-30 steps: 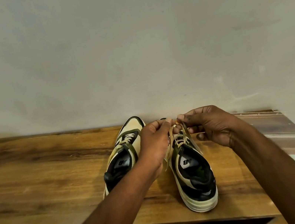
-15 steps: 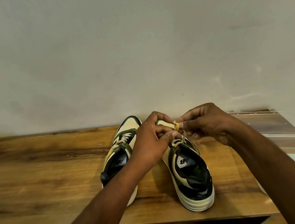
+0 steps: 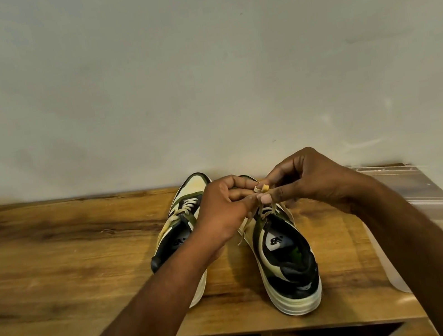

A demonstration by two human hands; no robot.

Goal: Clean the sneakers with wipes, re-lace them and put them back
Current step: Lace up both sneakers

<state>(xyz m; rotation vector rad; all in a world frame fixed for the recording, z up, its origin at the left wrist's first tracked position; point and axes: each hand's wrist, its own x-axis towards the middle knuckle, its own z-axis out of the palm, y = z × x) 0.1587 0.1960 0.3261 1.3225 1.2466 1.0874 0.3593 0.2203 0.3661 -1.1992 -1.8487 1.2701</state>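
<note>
The left hand (image 3: 222, 208) is pinching the cream lace (image 3: 260, 189) between thumb and fingertips, and the right hand (image 3: 308, 179) is meeting it from the other side, its own thumb and fingers closing on the same lace where a small loop is showing between the two. Both hands are hovering over the forefoot of the right sneaker (image 3: 283, 257), with lace strands running down from the pinch to its eyelets. The left sneaker (image 3: 179, 227) is sitting just beside it, its laces crossed and lying flat, with the left forearm passing over its heel. Both shoes are pointing toes toward the wall (image 3: 198, 69), the toes nearly touching it, so little room is remaining ahead. The heel of the right sneaker is standing close to the front edge of the wooden tabletop (image 3: 55, 269). To the left, a long bare stretch of tabletop is lying open. To the right, a clear plastic sheet (image 3: 417, 188) is lying near the tabletop's end.
</note>
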